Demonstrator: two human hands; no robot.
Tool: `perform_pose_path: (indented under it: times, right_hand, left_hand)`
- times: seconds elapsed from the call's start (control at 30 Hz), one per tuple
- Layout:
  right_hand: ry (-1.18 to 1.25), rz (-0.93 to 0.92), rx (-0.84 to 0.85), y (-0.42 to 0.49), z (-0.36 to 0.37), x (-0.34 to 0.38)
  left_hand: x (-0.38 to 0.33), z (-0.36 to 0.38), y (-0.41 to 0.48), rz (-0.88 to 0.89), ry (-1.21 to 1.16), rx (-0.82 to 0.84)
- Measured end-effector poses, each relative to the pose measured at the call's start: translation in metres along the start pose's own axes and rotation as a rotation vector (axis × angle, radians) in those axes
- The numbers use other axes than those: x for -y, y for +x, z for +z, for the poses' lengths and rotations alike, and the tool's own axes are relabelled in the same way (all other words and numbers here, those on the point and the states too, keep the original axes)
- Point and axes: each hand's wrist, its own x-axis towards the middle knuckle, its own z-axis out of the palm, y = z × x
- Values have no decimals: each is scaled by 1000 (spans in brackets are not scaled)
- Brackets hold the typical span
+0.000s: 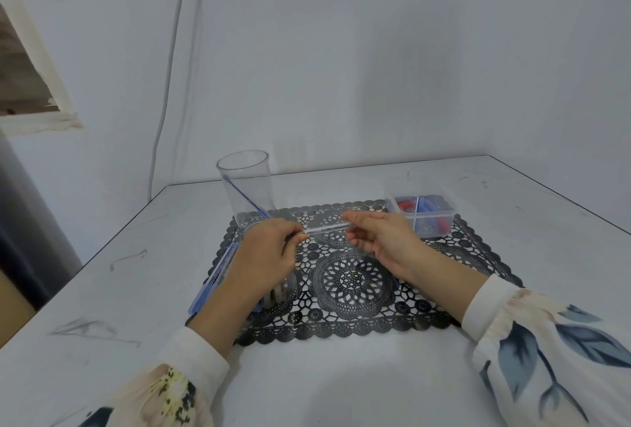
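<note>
White desk (341,385) up against a pale wall (341,68), and a black lace placemat (351,283) spread across the middle: that is the stage. Both hands are up over the far half of the mat with a clear pen barrel (326,229) stretched between them. It lies almost level, its right end a touch higher, and it hangs in the air clear of the mat. The left hand (269,252) has its fingers curled in and pinches the barrel's left end. The right hand (382,239) nips the other end between thumb and fingertips, with the rest of its fingers loosely bent underneath. So the barrel bridges the gap, one end in each hand, and its bare middle shows between them.

Behind the left hand stands a clear tumbler (246,184) on the mat's far left corner, with a thin blue refill (244,196) leaning aslant inside it. Over by the right hand, just beyond it, sits a clear plastic box (423,215) split into compartments, with red and blue bits inside. Down the mat's left edge lies a bundle of blue pens (215,276), partly hidden under the left wrist. A white cable (170,68) runs down the wall at the back left.
</note>
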Motion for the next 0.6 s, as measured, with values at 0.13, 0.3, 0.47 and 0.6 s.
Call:
perform_pose_path:
  times: [0.13, 0.3, 0.47, 0.6]
  right_hand:
    - [-80, -55, -14, 1, -1, -2]
    - [-308, -227, -26, 0, 0, -5]
    - [-907, -332, -98, 0, 0, -4]
    - [-1280, -542, -28, 2, -4, -2]
  left_hand:
    - [1, 0, 0, 5, 7, 35]
    - [2, -1, 0, -19, -2, 42]
    - [4, -2, 0, -28, -7, 32]
    - [6, -2, 1, -32, -7, 38]
